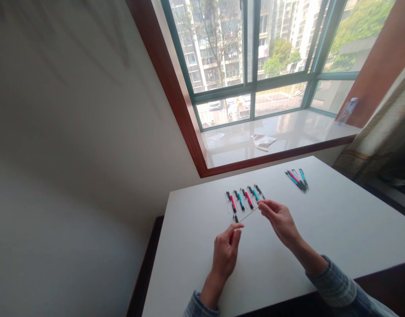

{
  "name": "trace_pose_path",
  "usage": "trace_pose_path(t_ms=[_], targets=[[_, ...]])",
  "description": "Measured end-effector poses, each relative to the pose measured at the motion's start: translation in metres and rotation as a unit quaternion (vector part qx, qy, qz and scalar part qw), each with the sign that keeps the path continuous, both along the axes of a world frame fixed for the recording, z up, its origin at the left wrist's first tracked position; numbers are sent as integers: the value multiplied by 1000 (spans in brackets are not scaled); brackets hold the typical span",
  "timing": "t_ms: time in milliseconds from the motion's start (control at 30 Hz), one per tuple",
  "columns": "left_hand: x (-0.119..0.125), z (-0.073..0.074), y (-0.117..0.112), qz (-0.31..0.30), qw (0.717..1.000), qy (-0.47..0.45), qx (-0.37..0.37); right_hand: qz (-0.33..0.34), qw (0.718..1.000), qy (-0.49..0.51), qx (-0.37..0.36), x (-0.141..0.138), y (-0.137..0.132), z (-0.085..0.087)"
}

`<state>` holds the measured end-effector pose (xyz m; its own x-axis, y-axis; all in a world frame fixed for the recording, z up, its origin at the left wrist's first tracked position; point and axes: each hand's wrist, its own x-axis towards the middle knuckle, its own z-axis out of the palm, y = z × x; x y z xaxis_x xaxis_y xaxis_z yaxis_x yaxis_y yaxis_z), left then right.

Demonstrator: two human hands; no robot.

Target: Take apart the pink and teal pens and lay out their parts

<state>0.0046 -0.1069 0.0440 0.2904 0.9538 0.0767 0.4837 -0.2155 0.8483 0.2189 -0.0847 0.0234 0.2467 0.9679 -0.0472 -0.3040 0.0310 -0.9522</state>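
Observation:
My left hand [226, 248] is closed around a red pen barrel [232, 237], mostly hidden by the fingers. My right hand [279, 220] pinches one end of a thin pen refill [249, 214], which slants down to my left fingertips. Whether its lower end sits inside the barrel I cannot tell. Just beyond my left hand is a black pen part [235, 219]. Past both hands lies a row of pens taken apart: black upper parts, thin refills, and coloured barrels such as a pink barrel [249, 200] and a blue barrel [241, 202].
Several whole pens [297, 179] lie bunched at the back right of the white table [195, 246]. Behind it, the window sill [235, 152] holds a white cloth [263, 141] and a clear bottle [347, 111]. A curtain [373, 132] hangs at the right.

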Motion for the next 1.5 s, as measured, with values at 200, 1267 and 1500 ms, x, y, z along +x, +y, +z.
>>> trace_pose_path(t_ms=[200,1267,1500], targets=[[-1,-4,-1,5,998,-64,-25,53,998,13,-5,3,-4,1],[-47,4,51,142,969,-203,7,214,892,-398,21,-68,-44,3],[-50,5,87,149,966,-205,48,220,835,-501,56,-76,-40,-3]])
